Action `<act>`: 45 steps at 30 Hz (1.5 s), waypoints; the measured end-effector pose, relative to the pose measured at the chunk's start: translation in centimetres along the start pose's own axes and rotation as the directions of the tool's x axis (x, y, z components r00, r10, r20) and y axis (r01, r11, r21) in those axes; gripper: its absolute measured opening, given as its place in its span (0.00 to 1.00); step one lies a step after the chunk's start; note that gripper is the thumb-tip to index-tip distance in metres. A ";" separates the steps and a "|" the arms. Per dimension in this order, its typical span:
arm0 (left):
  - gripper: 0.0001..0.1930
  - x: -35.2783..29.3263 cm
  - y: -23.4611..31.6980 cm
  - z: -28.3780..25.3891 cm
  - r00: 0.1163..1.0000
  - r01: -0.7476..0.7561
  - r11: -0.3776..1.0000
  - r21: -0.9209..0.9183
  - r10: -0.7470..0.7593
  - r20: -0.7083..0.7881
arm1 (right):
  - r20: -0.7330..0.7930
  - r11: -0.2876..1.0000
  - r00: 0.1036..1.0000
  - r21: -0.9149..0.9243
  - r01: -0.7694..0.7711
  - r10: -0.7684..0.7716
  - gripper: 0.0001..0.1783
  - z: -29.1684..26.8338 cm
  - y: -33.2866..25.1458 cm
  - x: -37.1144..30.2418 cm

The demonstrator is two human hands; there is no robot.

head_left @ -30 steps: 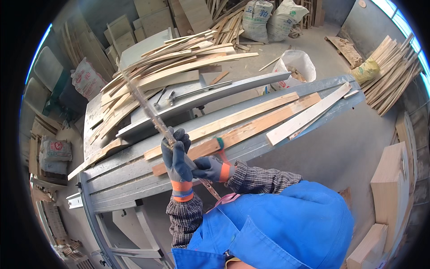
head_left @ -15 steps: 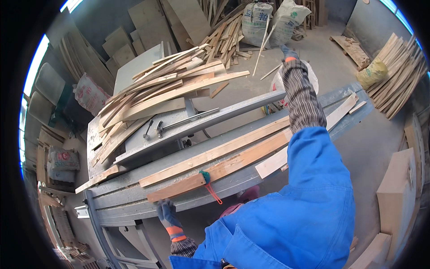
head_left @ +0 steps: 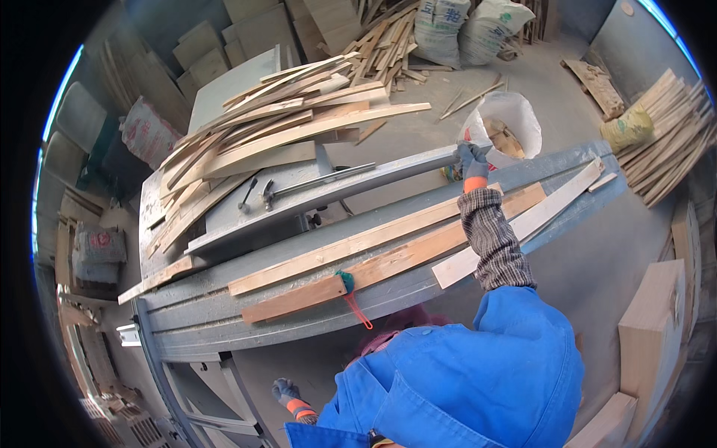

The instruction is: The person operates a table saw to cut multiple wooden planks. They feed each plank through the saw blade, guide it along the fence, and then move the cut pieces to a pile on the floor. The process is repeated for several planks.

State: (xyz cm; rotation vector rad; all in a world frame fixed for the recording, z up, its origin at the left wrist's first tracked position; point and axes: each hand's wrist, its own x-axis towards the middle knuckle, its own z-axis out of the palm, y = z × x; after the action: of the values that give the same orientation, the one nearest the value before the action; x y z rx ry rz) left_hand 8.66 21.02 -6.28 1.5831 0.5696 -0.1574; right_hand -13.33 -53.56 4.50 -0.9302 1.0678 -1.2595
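Note:
My right hand [head_left: 472, 160], in a grey-blue glove with an orange cuff, is at the far end of the long grey metal rail [head_left: 336, 196]. Its fingers overlap the rail's end, and whether they grip it cannot be told. My left hand [head_left: 284, 391], gloved alike, hangs below the table's near edge with fingers loosely apart and nothing in it. Between my arms, a long pale board [head_left: 358, 244] and a browner board [head_left: 418, 250] lie on the grey machine table [head_left: 224, 345]. A short reddish-brown piece [head_left: 293, 300] touches a small green-headed tool with an orange handle [head_left: 357, 308].
Beyond the rail lies a heap of wooden strips [head_left: 276, 123]. A white bucket [head_left: 523, 123] holding scraps stands behind my right hand. White board [head_left: 523, 228] lies on the table's right part. Bundled strips [head_left: 665, 142] lean at the far right; full sacks [head_left: 489, 33] stand at the back.
My right hand has come back from its far reach beyond the rail to the rail's end. Long thin sticks near the sacks now lie lower. My left hand has dropped away from the reddish-brown piece.

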 end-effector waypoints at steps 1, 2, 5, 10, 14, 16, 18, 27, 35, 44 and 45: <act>0.08 1.1 -1.2 -1.6 0.999 0.013 0.999 -0.042 -0.014 -0.030 | 0.025 0.990 0.997 -0.117 0.082 -0.080 0.06 1.5 -1.0 -1.2; 0.07 1.7 -2.3 -3.7 0.997 0.019 0.995 -0.093 -0.026 -0.075 | 0.076 0.961 0.985 -0.221 0.169 -0.156 0.07 2.7 -1.6 -1.9; 0.06 3.2 -2.6 -5.8 0.998 -0.059 0.995 -0.079 0.062 0.032 | 0.266 0.853 0.886 -0.269 0.447 -0.380 0.11 3.6 -2.0 -1.7; 0.14 8.0 -11.6 -19.5 0.931 -0.135 0.921 -0.365 -0.007 -0.364 | 0.375 0.948 0.874 0.039 0.317 -0.308 0.14 15.5 -5.6 -13.2; 0.15 9.3 -16.3 -31.2 0.851 -0.141 0.846 0.515 0.369 -0.373 | 0.575 0.928 0.733 0.155 0.338 -0.363 0.15 25.9 -6.3 -24.6; 0.15 8.7 -17.8 -34.9 0.828 -0.049 0.843 0.535 0.334 -0.450 | 0.666 0.922 0.653 0.152 0.355 -0.361 0.14 31.3 -6.3 -31.1; 0.15 8.1 -14.7 -34.3 0.776 0.072 0.996 0.062 -0.017 -0.631 | 0.757 0.941 0.574 0.164 0.295 -0.312 0.12 35.7 -6.5 -37.3; 0.15 3.3 -14.2 -40.1 0.796 -0.165 0.864 -0.476 -0.169 -0.582 | 1.000 0.961 -0.010 -0.004 0.275 0.008 0.21 57.5 2.9 -58.0; 0.14 1.4 -11.6 -38.9 0.636 -0.133 0.907 -0.399 -0.231 -0.737 | 0.959 0.356 -0.113 0.014 0.935 0.259 0.37 77.7 19.8 -68.5; 0.16 0.8 -13.0 -38.1 0.341 0.271 0.871 -0.411 -0.486 -0.805 | 0.856 -0.058 0.095 -0.076 0.995 0.509 0.43 90.2 32.8 -73.5; 0.17 0.5 -13.6 -38.1 0.292 0.321 0.845 -0.428 -0.518 -0.804 | 0.852 -0.058 0.090 -0.070 0.996 0.515 0.44 91.0 33.7 -74.3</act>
State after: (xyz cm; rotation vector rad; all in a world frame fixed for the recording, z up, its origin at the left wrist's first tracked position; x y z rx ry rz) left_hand -6.01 57.84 -14.56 1.1647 1.8516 0.4144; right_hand 83.38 21.10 3.90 -3.0324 0.1131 0.4279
